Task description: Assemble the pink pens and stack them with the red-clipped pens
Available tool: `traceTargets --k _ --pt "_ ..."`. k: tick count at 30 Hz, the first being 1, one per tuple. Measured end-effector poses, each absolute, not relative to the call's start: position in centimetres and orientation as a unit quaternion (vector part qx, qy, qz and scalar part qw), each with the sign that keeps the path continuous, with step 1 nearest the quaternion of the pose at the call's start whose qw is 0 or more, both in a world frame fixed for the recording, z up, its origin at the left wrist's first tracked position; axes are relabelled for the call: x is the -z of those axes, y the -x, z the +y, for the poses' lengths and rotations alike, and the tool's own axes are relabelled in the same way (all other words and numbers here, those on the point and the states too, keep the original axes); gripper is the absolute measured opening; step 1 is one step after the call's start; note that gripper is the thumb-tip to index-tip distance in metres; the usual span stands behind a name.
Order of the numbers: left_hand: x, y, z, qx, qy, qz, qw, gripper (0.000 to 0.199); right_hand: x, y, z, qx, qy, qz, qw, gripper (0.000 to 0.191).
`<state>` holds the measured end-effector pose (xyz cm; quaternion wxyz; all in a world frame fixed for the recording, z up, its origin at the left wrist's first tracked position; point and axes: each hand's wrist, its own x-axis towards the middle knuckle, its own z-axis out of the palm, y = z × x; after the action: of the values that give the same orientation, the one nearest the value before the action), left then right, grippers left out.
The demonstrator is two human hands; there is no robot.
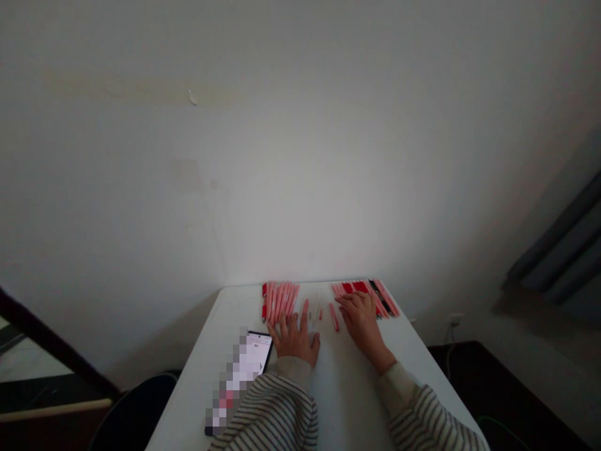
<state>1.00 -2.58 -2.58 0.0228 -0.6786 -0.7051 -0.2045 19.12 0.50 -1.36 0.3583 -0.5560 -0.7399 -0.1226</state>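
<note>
My left hand (297, 338) lies palm down on the white table (347, 388), fingers spread. Its fingertips are by a bundle of pink pens (282, 300) and a pink pen barrel (305, 307). Between my hands are a thin pale refill-like stick (317, 310), a small pink pen part (320, 314) and a larger pink pen piece (333, 317). My right hand (361, 319) is open, its fingers loosely bent and stretched to the left. It is over the near side of a second row of pink, red and black pens (387, 300), partly hiding them.
A phone (241, 376) with a lit screen, partly blurred out, lies left of my left forearm. The table's far edge meets a pale wall (300, 156). A dark round object (136, 413) is beside the table at left. A dark curtain (563, 244) hangs at right.
</note>
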Motion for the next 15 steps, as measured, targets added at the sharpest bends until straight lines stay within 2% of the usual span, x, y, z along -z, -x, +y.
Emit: traceTargets --k 6,15 --pt "2.8 -1.0 -2.4 0.199 0.677 -0.707 0.040 0.055 1.8 -20.2 -0.7 0.119 0.574 -0.730 0.351 0.017" --pt "2.9 -1.1 -1.8 0.239 0.693 -0.679 0.036 0.043 2.8 -21.2 -0.5 0.129 0.609 -0.702 0.346 0.017"
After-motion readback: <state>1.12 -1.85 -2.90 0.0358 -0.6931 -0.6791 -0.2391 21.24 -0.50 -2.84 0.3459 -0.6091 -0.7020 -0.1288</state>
